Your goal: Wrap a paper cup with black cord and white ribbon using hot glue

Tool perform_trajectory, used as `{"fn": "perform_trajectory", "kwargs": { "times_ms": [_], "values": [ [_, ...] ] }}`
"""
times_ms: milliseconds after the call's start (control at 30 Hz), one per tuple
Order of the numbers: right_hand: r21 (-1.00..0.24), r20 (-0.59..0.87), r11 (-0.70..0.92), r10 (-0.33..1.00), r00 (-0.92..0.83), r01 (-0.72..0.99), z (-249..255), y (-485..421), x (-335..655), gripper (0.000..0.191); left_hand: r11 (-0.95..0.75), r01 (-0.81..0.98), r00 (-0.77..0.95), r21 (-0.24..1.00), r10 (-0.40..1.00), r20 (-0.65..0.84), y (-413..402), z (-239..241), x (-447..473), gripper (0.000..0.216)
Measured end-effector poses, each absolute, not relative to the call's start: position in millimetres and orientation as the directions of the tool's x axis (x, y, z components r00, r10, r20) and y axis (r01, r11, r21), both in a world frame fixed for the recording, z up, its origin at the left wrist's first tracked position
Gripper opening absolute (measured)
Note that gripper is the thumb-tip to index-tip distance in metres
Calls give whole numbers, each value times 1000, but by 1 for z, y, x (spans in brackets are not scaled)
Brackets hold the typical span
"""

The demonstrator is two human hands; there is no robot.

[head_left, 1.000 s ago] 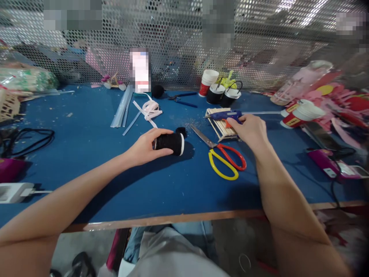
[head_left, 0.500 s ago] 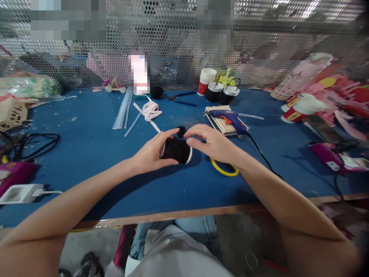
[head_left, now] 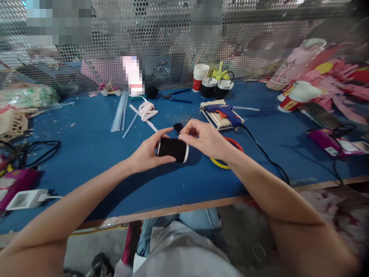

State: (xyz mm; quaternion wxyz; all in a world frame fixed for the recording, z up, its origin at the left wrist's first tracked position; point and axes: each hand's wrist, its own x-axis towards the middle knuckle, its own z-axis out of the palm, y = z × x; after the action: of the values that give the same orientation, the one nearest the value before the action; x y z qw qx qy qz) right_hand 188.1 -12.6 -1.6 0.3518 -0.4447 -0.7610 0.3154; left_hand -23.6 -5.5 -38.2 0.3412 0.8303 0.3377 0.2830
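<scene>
Soft shadows on table (head_left: 161, 188); top-right corner dark.

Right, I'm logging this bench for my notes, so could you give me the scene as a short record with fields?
Left hand: holds a black cup sideways, white rim to the right
Right hand: fingers drawn together near that rim; whether they pinch anything is unclear
Beyond the cup: a small black piece
Glue gun: lying on a frame of sticks
Scissors: partly hidden by the right arm
Left of centre: pale ribbon
</scene>
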Motion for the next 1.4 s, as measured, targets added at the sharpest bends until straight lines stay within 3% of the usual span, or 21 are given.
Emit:
{"fn": "perform_trajectory", "kwargs": {
  "times_ms": [133,200,433,733,1100,1400],
  "values": [
    [-928,243,318,911,-334,193,-10,-4,195,11,-405,330,587,853,796,152,-8,-42,-24,71],
    [-941,242,303,915,-322,153,-14,0,198,15,-388,340,588,857,798,129,-9,-43,-24,64],
    [-950,200,246,953,-229,191,-22,4,198,20,-437,330,602,837,780,171,-11,-45,-25,55],
    [-922,200,263,952,-232,283,-25,1,195,17,-552,350,596,757,754,274,-14,-43,-24,53],
    [-941,165,219,963,-214,258,-34,3,190,14,-714,303,617,631,652,442,-12,-48,-26,53],
    [-955,127,176,970,-207,237,-36,4,190,14,-753,273,623,598,613,487,-12,-48,-25,52]
  ]
}}
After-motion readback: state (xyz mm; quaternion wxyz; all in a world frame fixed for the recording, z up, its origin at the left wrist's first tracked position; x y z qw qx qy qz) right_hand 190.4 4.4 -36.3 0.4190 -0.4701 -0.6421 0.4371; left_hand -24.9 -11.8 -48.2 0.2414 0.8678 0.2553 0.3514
